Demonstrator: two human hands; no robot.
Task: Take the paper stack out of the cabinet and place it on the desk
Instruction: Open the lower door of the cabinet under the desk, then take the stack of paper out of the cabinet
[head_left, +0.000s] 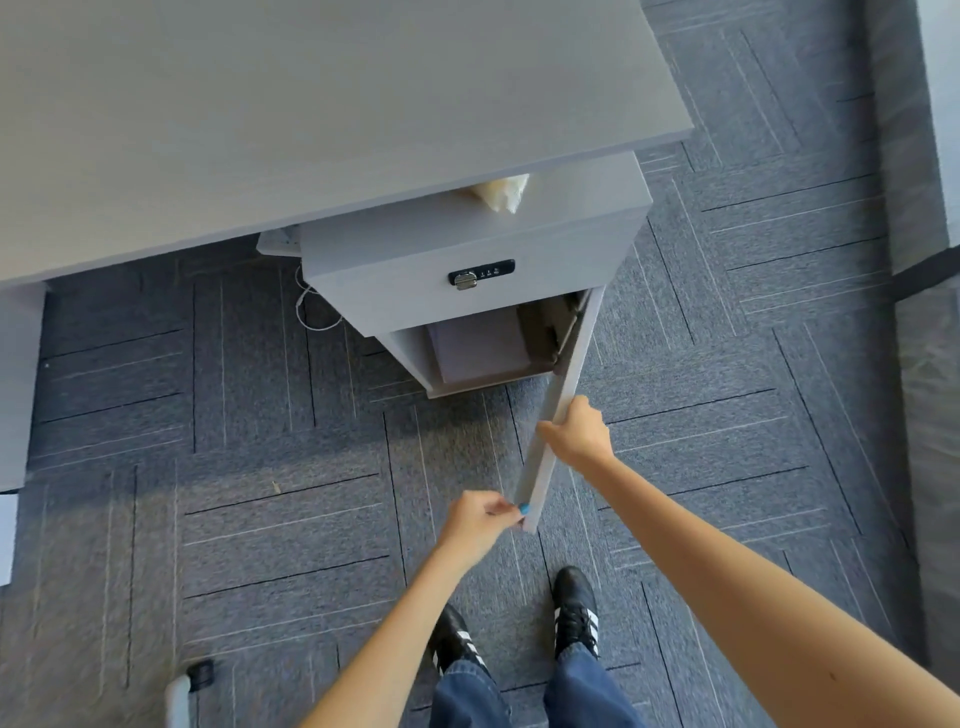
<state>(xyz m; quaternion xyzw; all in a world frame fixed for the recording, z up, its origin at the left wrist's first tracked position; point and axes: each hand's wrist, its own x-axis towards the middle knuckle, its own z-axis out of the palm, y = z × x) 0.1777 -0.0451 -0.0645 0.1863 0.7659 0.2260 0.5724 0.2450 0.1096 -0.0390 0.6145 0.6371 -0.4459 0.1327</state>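
Two hands grasp the cabinet door (558, 415): right hand (579, 434) on its top edge, left hand (480, 522) pinching the near corner. Paper stack (480, 345) beyond, untouched. Advice: swing door fully wide before reaching.

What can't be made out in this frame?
- Paper stack, head view: its rear sits under the cabinet's drawer section, so its thickness is unknown.
- Lock panel: markings too small to read.
- Pale crumpled item on the cabinet top: partly hidden under the desk edge.
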